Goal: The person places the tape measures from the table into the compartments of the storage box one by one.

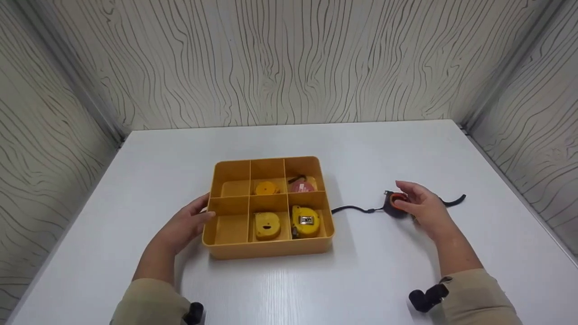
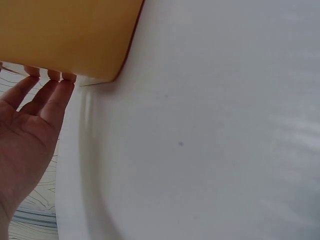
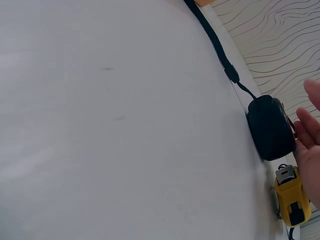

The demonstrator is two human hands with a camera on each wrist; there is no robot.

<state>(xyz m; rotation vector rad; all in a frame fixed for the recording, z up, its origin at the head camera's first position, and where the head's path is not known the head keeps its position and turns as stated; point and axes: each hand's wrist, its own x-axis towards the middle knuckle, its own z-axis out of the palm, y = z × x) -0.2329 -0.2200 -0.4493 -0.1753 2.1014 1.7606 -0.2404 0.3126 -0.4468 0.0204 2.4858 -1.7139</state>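
Note:
A yellow-orange divided box [image 1: 271,249] stands on the table. My left hand [image 1: 183,228] is at its left wall, thumb at the rim; in the left wrist view the straight fingers of the left hand [image 2: 30,130] touch the outer wall of the box [image 2: 75,35]. My right hand [image 1: 426,210] is beside a black and orange tape measure [image 1: 392,208], fingers apart and not closed round it. From the right wrist view, fingertips of the right hand [image 3: 310,140] are close against the black tape measure [image 3: 271,129]; contact is unclear. A yellow tape measure [image 3: 292,197] lies by that hand, mostly hidden in the head view.
Inside the box are an orange round item [image 1: 266,188], a pink tape measure [image 1: 301,186], a pale yellow one [image 1: 267,225] and a yellow one [image 1: 307,221]. A black strap [image 1: 352,207] runs from the black tape measure to the box's right side. Another strap [image 1: 455,201] lies beyond my right hand.

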